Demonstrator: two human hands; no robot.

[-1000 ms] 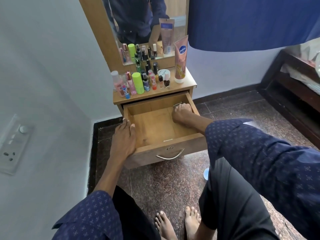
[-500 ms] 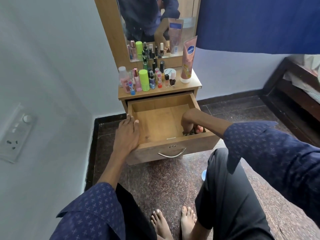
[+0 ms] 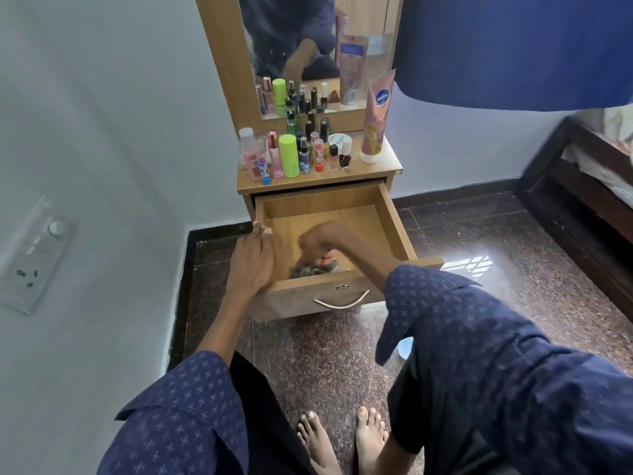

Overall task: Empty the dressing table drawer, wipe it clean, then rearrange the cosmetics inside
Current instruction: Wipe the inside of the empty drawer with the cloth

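The wooden drawer point(image 3: 394, 217) of the dressing table is pulled out and holds no cosmetics. My right hand point(image 3: 318, 241) is inside it near the front wall, blurred, gripping a dark grey cloth point(image 3: 310, 269) against the drawer floor. My left hand point(image 3: 253, 258) rests flat on the drawer's left rim with the fingers straight. Several cosmetics stand on the tabletop point(image 3: 387, 166): a pink lotion tube point(image 3: 375, 121), a green can point(image 3: 288, 156), a pink bottle point(image 3: 249, 152) and small perfume and nail polish bottles point(image 3: 344, 156).
A mirror point(image 3: 308, 46) rises behind the tabletop. A white wall with a switch panel point(image 3: 30, 255) is close on the left. A dark wooden bed frame point(image 3: 582, 186) stands at the right, a blue cloth point(image 3: 513, 46) hangs above, and my bare feet point(image 3: 342, 440) stand on granite floor.
My right hand has swept the cloth from the drawer's back right corner to the front right, then leftward along the front wall. My left hand stays on the left rim.
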